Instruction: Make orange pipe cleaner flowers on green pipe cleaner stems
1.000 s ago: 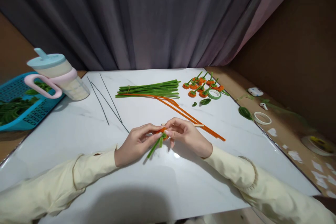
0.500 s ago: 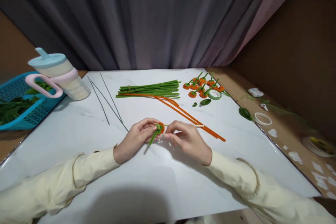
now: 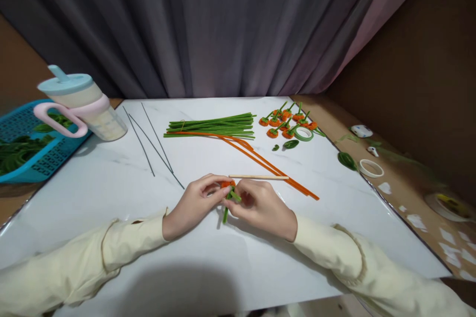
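Observation:
Between my two hands is a small pipe-cleaner persimmon [image 3: 228, 184], orange with a green leafy top and a green stem pointing toward me. My left hand [image 3: 199, 205] is closed on its orange body from the left. With thumb and fingers, my right hand [image 3: 262, 208] pinches the green top from the right; its fingertips are partly hidden. Just beyond my right hand lies a thin wooden stick [image 3: 258, 177]. Loose orange pipe cleaners [image 3: 277, 167] run diagonally behind it. Farther back rests a bundle of green pipe cleaners [image 3: 211, 125].
Several finished persimmons [image 3: 286, 120] stand at the back right beside a green tape roll [image 3: 304, 133]. Thin dark wires [image 3: 152, 141] lie to the left. A tumbler [image 3: 80, 104] and a blue basket [image 3: 37, 168] are at far left. A white ring [image 3: 371, 168] lies at right.
My right hand has moved in and now grips the green top of the persimmon. The piece has turned, its stem swinging toward me. A whitish bit at my right fingertips is no longer visible.

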Demonstrator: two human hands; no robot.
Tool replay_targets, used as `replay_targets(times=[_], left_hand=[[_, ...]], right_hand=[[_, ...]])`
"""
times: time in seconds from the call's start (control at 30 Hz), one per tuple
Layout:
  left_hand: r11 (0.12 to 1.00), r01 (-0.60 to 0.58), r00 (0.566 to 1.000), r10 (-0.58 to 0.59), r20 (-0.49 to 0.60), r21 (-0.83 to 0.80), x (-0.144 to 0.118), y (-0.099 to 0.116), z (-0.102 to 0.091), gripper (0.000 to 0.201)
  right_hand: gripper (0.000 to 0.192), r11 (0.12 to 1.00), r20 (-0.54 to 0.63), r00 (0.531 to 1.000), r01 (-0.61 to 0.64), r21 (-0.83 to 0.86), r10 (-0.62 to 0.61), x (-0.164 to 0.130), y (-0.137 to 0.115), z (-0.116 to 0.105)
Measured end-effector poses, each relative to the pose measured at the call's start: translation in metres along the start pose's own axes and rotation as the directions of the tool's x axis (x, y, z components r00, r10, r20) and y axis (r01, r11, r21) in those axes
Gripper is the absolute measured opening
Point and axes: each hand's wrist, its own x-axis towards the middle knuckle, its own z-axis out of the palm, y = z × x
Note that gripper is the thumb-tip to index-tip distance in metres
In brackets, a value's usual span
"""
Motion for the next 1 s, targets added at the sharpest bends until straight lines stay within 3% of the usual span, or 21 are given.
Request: replay_targets(times=[0.27,0.5,0.6,0.73,1.0], left_hand=[[0.999,0.01,0.999,-0.009,0.034,-0.032,-0.001,-0.001,0.0,0.021],[0.971,0.158,0.987,-0.148,0.066,-0.18,0.0,0.0,0.001,0.023],[0.969,0.168,0.986,-0.163,0.041,-0.181,0.0,-0.001,0.002,0.022],[0.964,0.185,0.982,-0.177,0.058,-0.192,-0.002,-0.002,0.003,0.024],[0.926,0.28,0.958,-0.254,0.132,-0.252,0.001,0.003,-0.001,0.027]], right_hand=[[0.018,0.996,0.18,0.979,0.087,0.031,-0.091,0.006,0.004,-0.016],[0.027,0.982,0.187,0.978,-0.12,0.144,0.092,0.009,0.005,-0.012],[0.022,0.981,0.22,0.968,-0.148,0.122,0.119,0.007,0.001,-0.009],[0.003,0.992,0.23,0.967,-0.121,0.047,0.107,0.004,-0.001,-0.01],[0.013,0.997,0.321,0.944,0.058,0.059,-0.074,0.008,0.002,-0.023]])
